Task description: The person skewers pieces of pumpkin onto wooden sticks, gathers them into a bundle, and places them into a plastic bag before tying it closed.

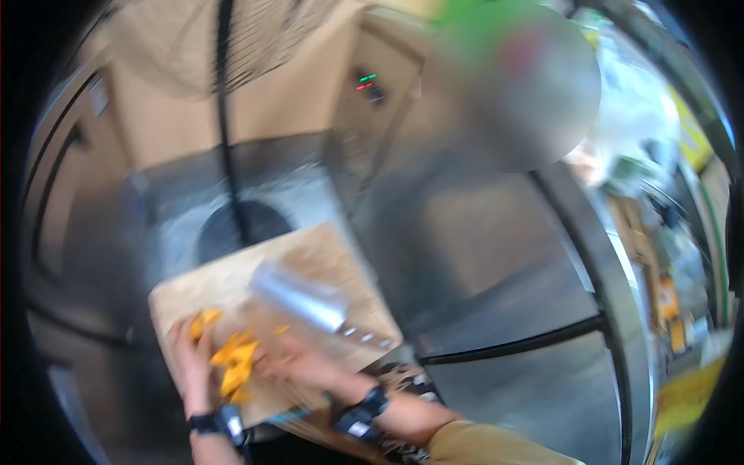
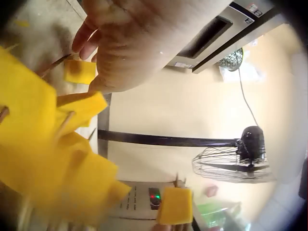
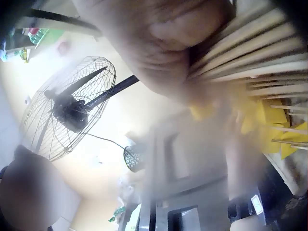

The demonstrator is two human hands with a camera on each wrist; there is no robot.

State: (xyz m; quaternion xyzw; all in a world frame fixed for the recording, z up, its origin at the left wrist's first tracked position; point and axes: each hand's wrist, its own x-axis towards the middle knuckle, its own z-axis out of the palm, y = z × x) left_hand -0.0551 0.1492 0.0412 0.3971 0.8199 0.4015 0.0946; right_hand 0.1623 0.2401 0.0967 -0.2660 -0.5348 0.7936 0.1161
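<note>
Yellow pieces [image 1: 236, 356] with thin wooden sticks in them lie between the hands. My left hand [image 1: 192, 356] is at the board's left side, fingers bent at a small yellow piece [image 2: 79, 72] with a stick by it; the left wrist view shows this partly. My right hand [image 1: 298, 364] is right of the pile; in the right wrist view its palm [image 3: 168, 38] lies over a bundle of sticks [image 3: 260, 53], fingers curled round them and mostly hidden. A broad metal blade [image 1: 298, 294] with a dark handle rests above my right hand.
The wooden board [image 1: 209, 283] sits before a dark round fan base [image 1: 248, 225]. A wire-caged fan [image 2: 236, 166] stands against the wall. Metal cabinets [image 1: 496, 248] are at the right, with bags and boxes beyond. A person's blurred shape is at the top.
</note>
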